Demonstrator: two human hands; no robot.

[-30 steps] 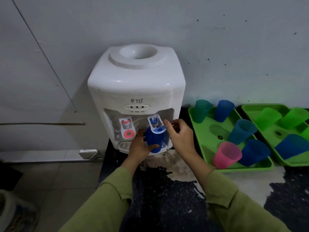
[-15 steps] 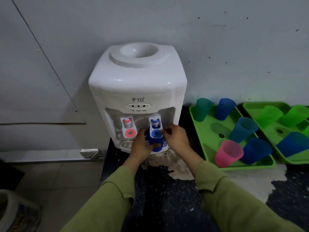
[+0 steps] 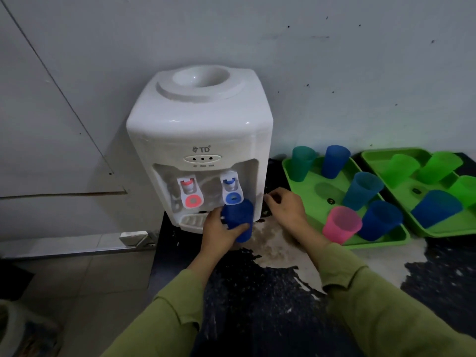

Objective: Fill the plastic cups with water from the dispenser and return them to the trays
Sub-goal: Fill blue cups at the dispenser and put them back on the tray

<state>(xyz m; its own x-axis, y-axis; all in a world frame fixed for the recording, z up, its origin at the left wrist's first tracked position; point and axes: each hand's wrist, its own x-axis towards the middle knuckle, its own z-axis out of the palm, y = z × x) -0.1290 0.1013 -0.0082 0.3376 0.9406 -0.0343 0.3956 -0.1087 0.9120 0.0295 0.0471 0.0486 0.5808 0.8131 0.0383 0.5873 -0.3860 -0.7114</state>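
Grey wall (image 3: pixel 334 73) behind; worn dark countertop (image 3: pixel 257 300); tiled floor (image 3: pixel 77 292) left.

The white dispenser (image 3: pixel 199 140) bears the mark "TD" on its front, above three small labels too blurred to read.

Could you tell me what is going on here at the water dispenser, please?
A person in green sleeves is filling cups at the white dispenser. The left hand grips a blue cup just below the blue tap; whether water is running cannot be seen. The right hand is beside the dispenser, off the tap, holding nothing. To the right, the near green tray holds five cups, a pink cup among them, with one bare spot; a second tray beyond holds more.
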